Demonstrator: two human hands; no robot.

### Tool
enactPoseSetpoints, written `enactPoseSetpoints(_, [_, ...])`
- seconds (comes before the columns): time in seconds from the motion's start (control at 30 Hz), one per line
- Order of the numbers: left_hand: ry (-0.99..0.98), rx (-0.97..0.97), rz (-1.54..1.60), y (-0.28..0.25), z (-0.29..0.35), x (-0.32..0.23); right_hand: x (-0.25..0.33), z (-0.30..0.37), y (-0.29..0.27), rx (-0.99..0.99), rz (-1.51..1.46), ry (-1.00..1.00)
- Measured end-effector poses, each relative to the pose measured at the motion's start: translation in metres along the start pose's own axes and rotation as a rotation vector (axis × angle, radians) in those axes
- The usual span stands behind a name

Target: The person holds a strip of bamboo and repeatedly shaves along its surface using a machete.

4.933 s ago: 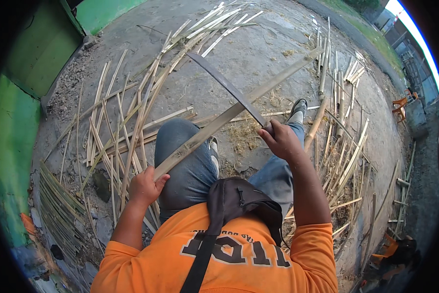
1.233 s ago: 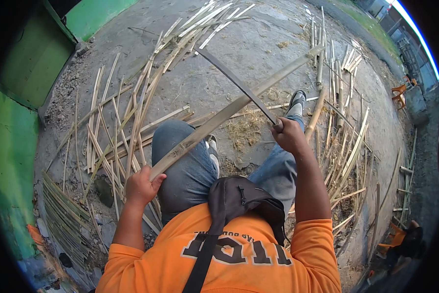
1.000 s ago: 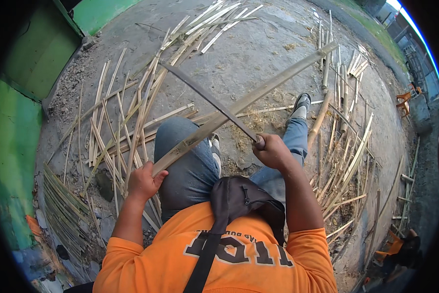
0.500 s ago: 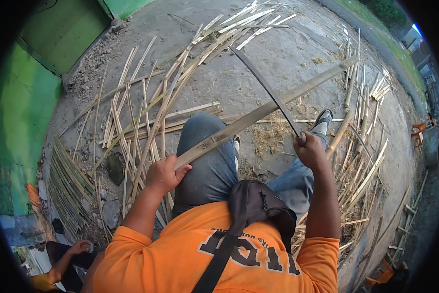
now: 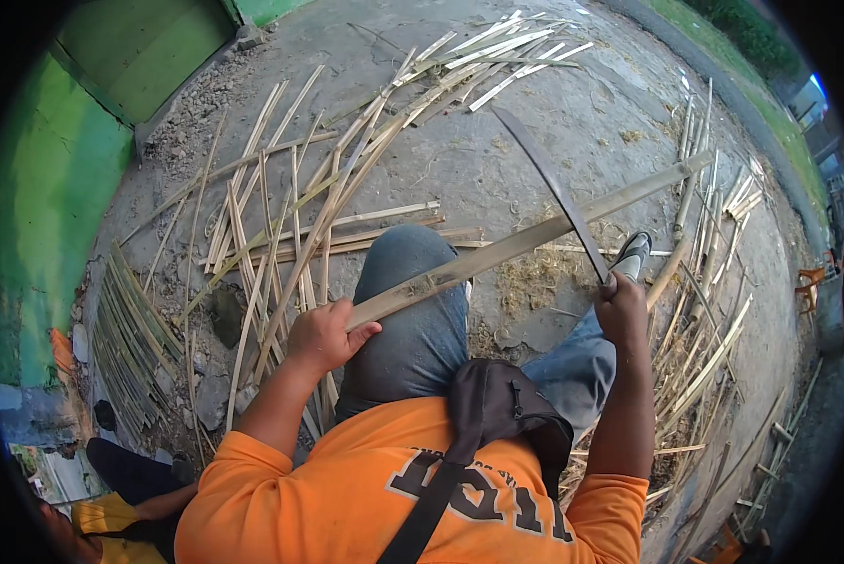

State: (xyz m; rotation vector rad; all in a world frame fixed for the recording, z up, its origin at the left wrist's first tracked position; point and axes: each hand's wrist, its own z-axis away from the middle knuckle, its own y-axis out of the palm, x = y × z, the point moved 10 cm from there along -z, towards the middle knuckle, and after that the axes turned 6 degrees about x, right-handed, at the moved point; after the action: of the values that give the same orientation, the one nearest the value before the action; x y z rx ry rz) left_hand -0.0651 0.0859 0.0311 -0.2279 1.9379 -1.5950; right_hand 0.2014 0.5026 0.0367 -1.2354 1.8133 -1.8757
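Note:
My left hand (image 5: 328, 336) is closed around the near end of a long, flat bamboo strip (image 5: 497, 248), its thumb along the edge. The strip slants over my raised left knee, up toward the far right. In my right hand (image 5: 621, 306) is the handle of a long machete (image 5: 546, 175) with a narrow, dark, slightly curved blade. That blade crosses over the strip beyond the knee; whether it touches the strip I cannot tell.
Long split bamboo strips (image 5: 345, 179) lie criss-crossed ahead and left. Thin slats (image 5: 132, 343) fan out by the green wall (image 5: 51, 216). Bamboo poles and pieces (image 5: 699, 348) lie on the right, with shavings (image 5: 535, 280) near my right shoe (image 5: 633, 252). Another person (image 5: 135, 508) is at lower left.
The machete has shifted a little along the strip toward its far end, which has dipped slightly. Both hands keep their hold. The other person's arm has moved; the view has shifted slightly.

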Motion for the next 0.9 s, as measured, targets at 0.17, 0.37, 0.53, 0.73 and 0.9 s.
enactPoseSetpoints(0.17, [-0.030,0.038,-0.026,-0.002,-0.001,0.009,-0.012,0.012,-0.021,0.034,-0.091,0.153])
enactPoseSetpoints(0.37, [-0.040,0.061,-0.026,-0.001,-0.004,0.008,0.027,0.038,-0.002,0.071,-0.148,0.098])
enactPoseSetpoints(0.53, [-0.011,0.047,0.018,0.005,-0.003,0.007,0.078,0.037,0.009,0.259,-0.079,0.013])
enactPoseSetpoints(0.73, [-0.024,0.034,0.137,0.016,-0.001,0.011,0.115,0.023,0.003,0.292,-0.201,-0.042])
enactPoseSetpoints(0.9, [0.007,-0.068,0.032,0.006,-0.001,0.009,0.094,0.015,-0.016,0.117,0.068,-0.097])
